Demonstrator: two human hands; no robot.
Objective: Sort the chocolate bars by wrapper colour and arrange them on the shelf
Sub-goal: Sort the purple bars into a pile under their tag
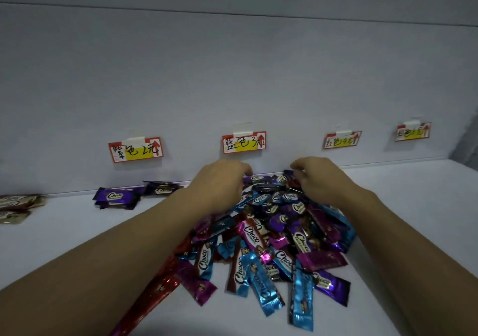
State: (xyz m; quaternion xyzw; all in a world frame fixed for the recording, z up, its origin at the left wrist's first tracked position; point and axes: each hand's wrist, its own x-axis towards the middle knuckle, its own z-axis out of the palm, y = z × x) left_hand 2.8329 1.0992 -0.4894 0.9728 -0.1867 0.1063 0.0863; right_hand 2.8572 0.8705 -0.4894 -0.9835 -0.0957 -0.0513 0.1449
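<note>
Head view: a mixed pile of chocolate bars [271, 237] lies on the white shelf [77, 245]. The left hand [219, 183] and right hand [320, 180] curl over the pile's far end; whether they grasp bars cannot be told. Sorted purple bars [115, 197] lie left of the pile.

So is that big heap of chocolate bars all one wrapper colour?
No, the heap mixes blue, purple, magenta and dark red wrappers all jumbled together.
</note>
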